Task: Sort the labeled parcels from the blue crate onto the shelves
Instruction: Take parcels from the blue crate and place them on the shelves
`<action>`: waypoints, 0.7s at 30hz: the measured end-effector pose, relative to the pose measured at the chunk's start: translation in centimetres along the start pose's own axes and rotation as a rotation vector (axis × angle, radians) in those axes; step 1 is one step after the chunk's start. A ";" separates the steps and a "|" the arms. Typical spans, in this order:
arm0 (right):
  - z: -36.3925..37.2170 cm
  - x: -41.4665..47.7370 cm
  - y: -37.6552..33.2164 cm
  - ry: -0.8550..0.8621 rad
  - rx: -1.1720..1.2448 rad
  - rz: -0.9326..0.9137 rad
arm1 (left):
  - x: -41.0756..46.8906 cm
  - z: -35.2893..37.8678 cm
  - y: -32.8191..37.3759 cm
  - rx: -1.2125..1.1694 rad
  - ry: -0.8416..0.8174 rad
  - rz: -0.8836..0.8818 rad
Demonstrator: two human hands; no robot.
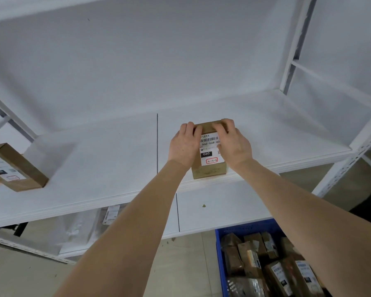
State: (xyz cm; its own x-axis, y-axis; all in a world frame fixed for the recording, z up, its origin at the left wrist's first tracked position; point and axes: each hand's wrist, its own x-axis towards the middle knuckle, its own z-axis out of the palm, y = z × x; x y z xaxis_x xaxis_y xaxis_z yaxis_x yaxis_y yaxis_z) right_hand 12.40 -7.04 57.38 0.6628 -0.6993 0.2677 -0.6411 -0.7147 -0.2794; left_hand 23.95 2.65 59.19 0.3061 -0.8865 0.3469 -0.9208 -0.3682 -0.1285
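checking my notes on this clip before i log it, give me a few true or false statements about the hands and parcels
1. The left hand and right hand both grip the brown parcel on the white shelf. True.
2. Its label has 1-1-2 in the red box. False: it reads 3-3-6.
3. The blue crate is empty. False: it holds several parcels.
4. A second parcel lies at the shelf's left end. True.
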 end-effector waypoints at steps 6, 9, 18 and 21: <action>1.1 0.6 -0.2 0.017 -0.026 0.021 | 0.0 0.8 0.1 0.035 0.062 0.005; 1.5 1.3 -0.3 0.021 -0.029 0.013 | 0.4 1.1 -0.4 0.057 0.104 0.010; 2.8 4.2 -1.2 0.044 0.016 0.017 | 2.9 2.2 -2.6 0.039 0.049 -0.001; 3.1 5.4 -1.4 0.043 0.034 0.016 | 4.1 2.9 -3.4 0.008 0.026 -0.006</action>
State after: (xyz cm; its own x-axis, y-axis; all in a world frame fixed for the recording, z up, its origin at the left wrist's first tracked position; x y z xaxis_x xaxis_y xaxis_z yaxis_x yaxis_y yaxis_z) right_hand 18.06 -9.81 56.36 0.6347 -0.7111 0.3025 -0.6374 -0.7030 -0.3154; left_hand 29.07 -0.54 58.38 0.3051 -0.8768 0.3716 -0.9170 -0.3758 -0.1339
